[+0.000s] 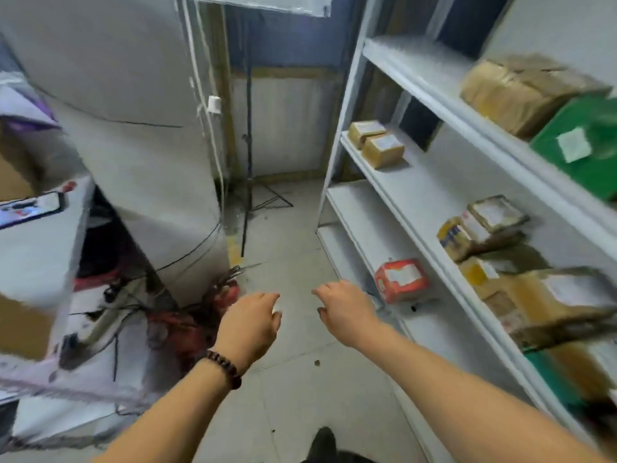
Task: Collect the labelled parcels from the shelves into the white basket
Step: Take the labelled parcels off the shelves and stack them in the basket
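Okay, left side: a white table (36, 248) is carrying a lit screen (30, 208) near its back edge, with tangled cables (133, 315) lying below it. Left hand (248, 324), wearing a bead bracelet (222, 367), is hovering over the floor with fingers curling downward; cannot tell if they are gripping anything. Right hand (347, 309) is hanging near the shelves (434, 105), fingers loosely bent and holding nothing. Red parcel (402, 280) is sitting at the lower shelf's front edge, just beside that hand. Two small brown parcels (375, 145) are sitting together at the middle shelf's far end. Stacked brown parcels (480, 228) are lying further right on that shelf. Green parcel (581, 145) is sitting at the top shelf's front edge.
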